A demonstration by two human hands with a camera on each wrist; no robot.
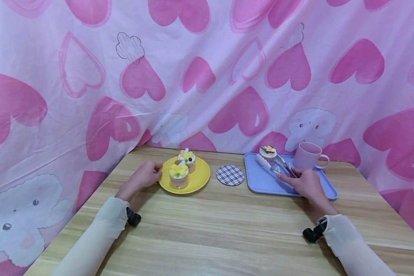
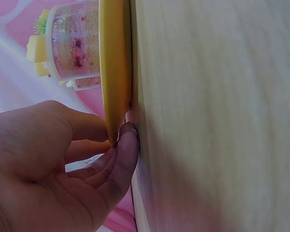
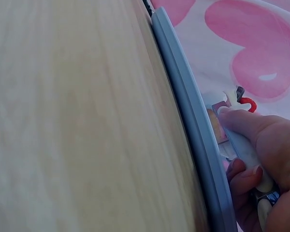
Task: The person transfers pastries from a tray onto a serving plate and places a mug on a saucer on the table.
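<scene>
My left hand (image 1: 145,177) pinches the left rim of a yellow plate (image 1: 201,180), thumb and fingers about its edge in the left wrist view. Two clear cups of layered dessert (image 1: 178,177) with yellow fruit on top stand on that plate. On the right, my right hand (image 1: 307,184) holds a pair of tongs (image 1: 287,167) with pale ends, over a blue tray (image 1: 258,186). Another dessert cup (image 1: 268,152) stands at the tray's back left, close to the tongs. The right wrist view shows fingers curled round the tongs' pale part (image 3: 246,153).
A pink mug (image 1: 307,155) stands on the tray's back right, just behind my right hand. Between plate and tray lies a round checked coaster (image 1: 230,175). The wooden table (image 1: 207,230) backs onto a pink heart-patterned cloth (image 1: 200,103).
</scene>
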